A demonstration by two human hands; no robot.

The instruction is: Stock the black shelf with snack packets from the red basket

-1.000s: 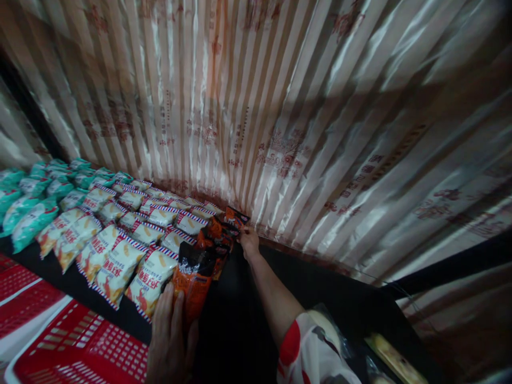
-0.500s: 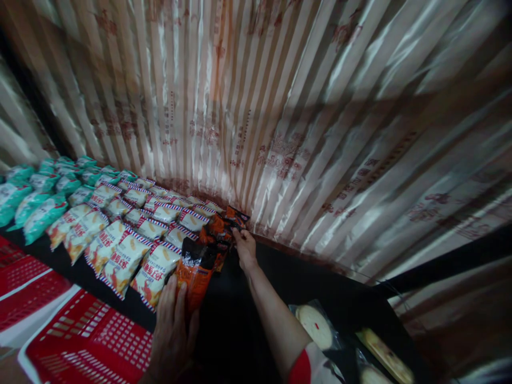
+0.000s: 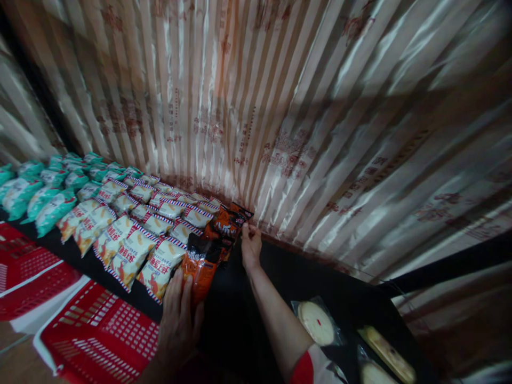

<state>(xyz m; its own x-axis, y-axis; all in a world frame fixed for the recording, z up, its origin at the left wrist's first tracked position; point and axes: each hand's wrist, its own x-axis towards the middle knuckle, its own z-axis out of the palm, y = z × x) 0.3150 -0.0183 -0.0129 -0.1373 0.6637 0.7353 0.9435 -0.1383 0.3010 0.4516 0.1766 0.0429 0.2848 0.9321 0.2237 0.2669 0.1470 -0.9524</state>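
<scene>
Orange-and-black snack bags stand in a short row at the right end of the packed snacks. My left hand (image 3: pixel 180 314) is open, its outstretched fingers lying against the near orange snack bag (image 3: pixel 200 272) and the white chip bag (image 3: pixel 162 266) beside it. Farther back, my right hand (image 3: pixel 252 248) has its fingers curled at the right edge of the rear orange snack bag (image 3: pixel 230 221). That hand looks closed in a pinch on the bag's edge, though the fingertips are partly hidden.
Rows of white bags (image 3: pixel 120 234) and teal bags (image 3: pixel 54 210) fill the left of the black table (image 3: pixel 276 272). Red baskets (image 3: pixel 108 330) stand below its front edge. At right lie a wrapped round flat item (image 3: pixel 316 322) and a long yellow pack (image 3: pixel 388 352). A striped curtain (image 3: pixel 280 106) hangs behind.
The view has shifted slightly, so everything sits a little farther right. My right hand has moved from the front of the rear orange bags to their right edge. My left hand stays on the near bag.
</scene>
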